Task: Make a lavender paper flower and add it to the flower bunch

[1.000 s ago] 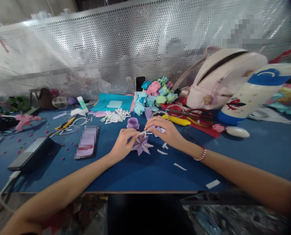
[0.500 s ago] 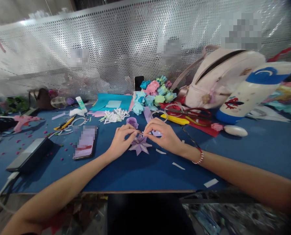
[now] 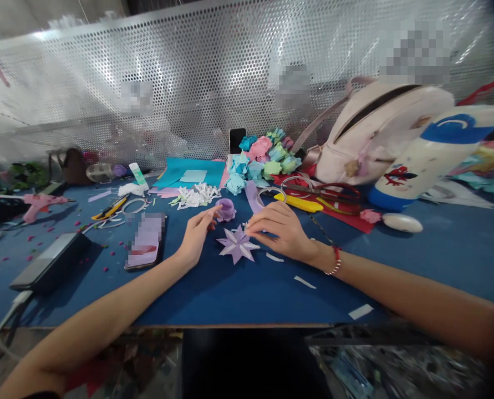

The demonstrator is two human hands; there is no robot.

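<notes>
A purple folded-paper star [image 3: 237, 245] with white-edged points lies flat on the blue tabletop [image 3: 230, 299] between my hands. My left hand [image 3: 195, 237] is just left of it, fingers loosely apart and holding nothing. Above the star, at its right side, my right hand [image 3: 278, 230] pinches thumb and fingers together. A tiny pale bit shows at those fingertips, too small to name. Behind the star stands a small purple paper cup shape [image 3: 227, 211], close to my left fingertips. A purple paper strip [image 3: 253, 197] lies beyond my right hand, partly hidden.
White paper scraps [image 3: 197, 196] and crumpled paper flowers [image 3: 267, 158] sit behind. A phone [image 3: 147, 241] and a power bank [image 3: 51, 263] lie left, with a pink glue gun [image 3: 41, 204]. To the right are a yellow cutter [image 3: 299, 203], a bottle [image 3: 429, 158] and a backpack [image 3: 380, 133].
My left hand has drawn away leftward from my right hand, and its fingers have opened. The star and the purple cup shape are now less covered. My right hand stays pinched.
</notes>
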